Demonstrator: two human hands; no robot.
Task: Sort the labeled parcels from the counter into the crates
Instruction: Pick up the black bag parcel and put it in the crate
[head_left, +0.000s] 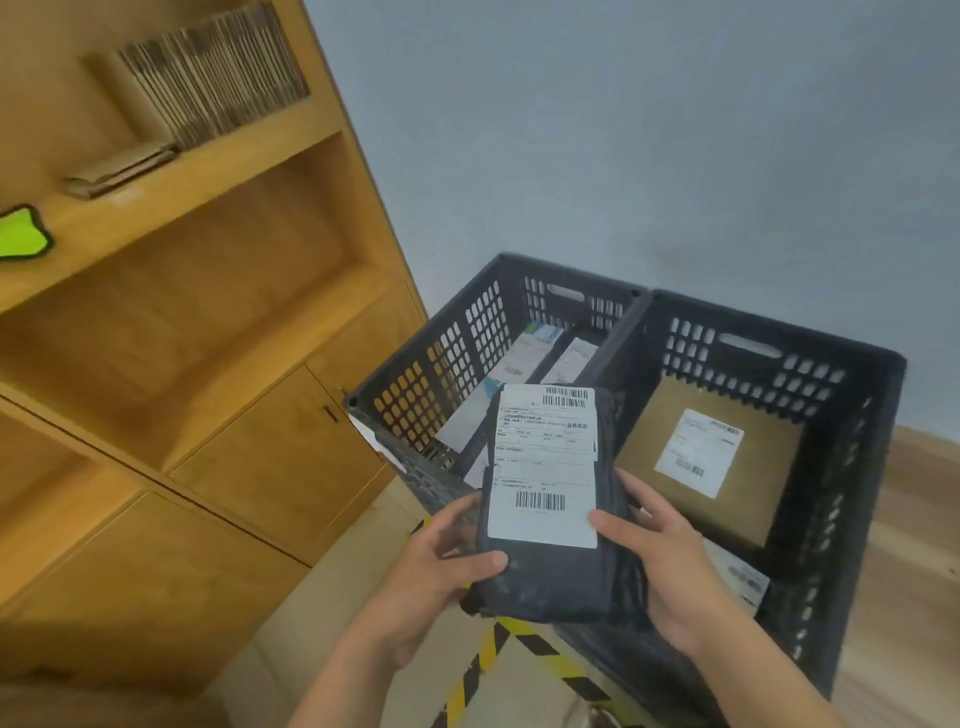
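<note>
Both your hands are on one dark grey parcel (550, 499), held up in front of you, label side facing you. It is clear of the crates: in this view it sits over the spot where the two of them meet, at their near side.

Left hand (436, 577): grasping the parcel's lower left edge, thumb laid across the front, fingers curled behind it.

Right hand (670, 566): grasping the lower right edge. The thumb tip presses the bottom corner of the white label (545, 462), and the fingers wrap round the side.

The label covers most of the parcel's front, with barcodes at top and bottom. The print is too small to read.

Two black slotted crates stand side by side against the grey wall (623, 130), their walls touching.
- The left crate (431, 364) holds several pale labelled parcels (524, 353), lying overlapped.
- The right crate (841, 467) holds a brown cardboard box (769, 467), flat, with a white sticker (698, 452) on top. There is a pale packet (740, 577) at its near corner, partly hidden by your right hand.

To your left is a wooden shelf unit (208, 312) with cupboard doors below. A stack of flattened cardboard (208, 78) stands on its upper shelf, and a bright green item (21, 234) shows at the frame edge. Yellow-and-black tape (483, 660) marks the floor under your forearms.
</note>
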